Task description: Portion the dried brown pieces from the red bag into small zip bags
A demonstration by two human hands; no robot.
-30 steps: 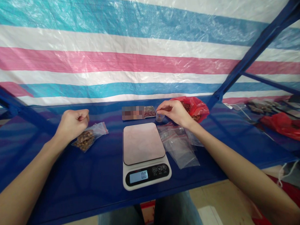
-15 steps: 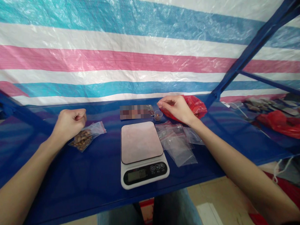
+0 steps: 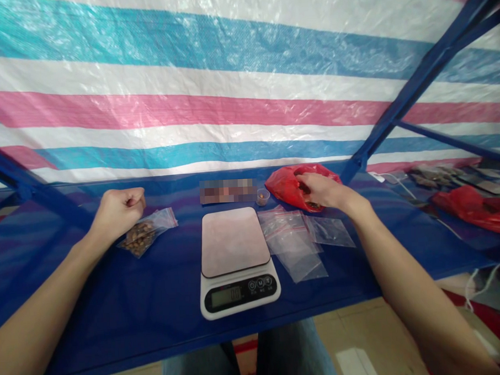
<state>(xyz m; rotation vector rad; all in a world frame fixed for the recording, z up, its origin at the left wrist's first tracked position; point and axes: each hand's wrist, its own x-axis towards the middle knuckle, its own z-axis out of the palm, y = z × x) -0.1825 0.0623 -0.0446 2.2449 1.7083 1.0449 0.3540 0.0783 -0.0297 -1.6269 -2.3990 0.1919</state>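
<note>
My left hand (image 3: pixel 121 212) is a closed fist on the table, and its inside is hidden. Against its lower edge lies a clear zip bag (image 3: pixel 141 235) filled with small brown pieces like nuts or beans. My right hand (image 3: pixel 320 189) reaches into the mouth of a red plastic bag (image 3: pixel 283 187), where its fingertips are out of sight. Some dark contents show at that bag's opening. Between the hands stands a white kitchen scale (image 3: pixel 235 242), its plate bare and its display reading about 0.0. Several flat zip bags (image 3: pixel 296 246) lie right of the scale.
A small clear cup (image 3: pixel 262 197) with something brown inside stands behind the scale, beside a blurred-out flat item (image 3: pixel 225 191). Blue metal posts (image 3: pixel 390 112) and a striped sheet (image 3: pixel 213 100) bound the blue table (image 3: pixel 155 302). Another red bag (image 3: pixel 477 208) lies far right.
My right hand has moved right and down from above the small cup into the red bag. My left fist stays by the filled zip bag. The view has shifted slightly.
</note>
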